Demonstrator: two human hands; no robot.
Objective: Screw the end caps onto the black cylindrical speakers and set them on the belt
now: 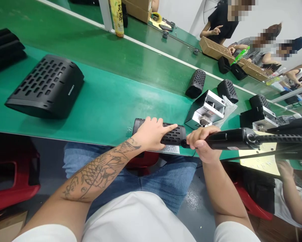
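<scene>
A black perforated housing (175, 134) lies at the near edge of the green bench. My left hand (152, 132) grips it from above, index finger stretched along the slotted face, and covers its middle. In my right hand (205, 143) is a black electric screwdriver (229, 139), its body pointing right and its front end at the housing's right end. Whether the bit touches a screw cannot be made out. Just beyond my right hand stands a silver and black screw feeder (206, 109). A larger-looking black perforated housing (46, 87) rests on the bench to the left.
More black housings (196, 83) stand beyond the feeder. A yellow sheet with small parts (260, 158) lies to the right, near another person's arm (291, 195). A yellow bottle (117, 18) stands at the back. Red stools (13, 174) and several people are around the bench.
</scene>
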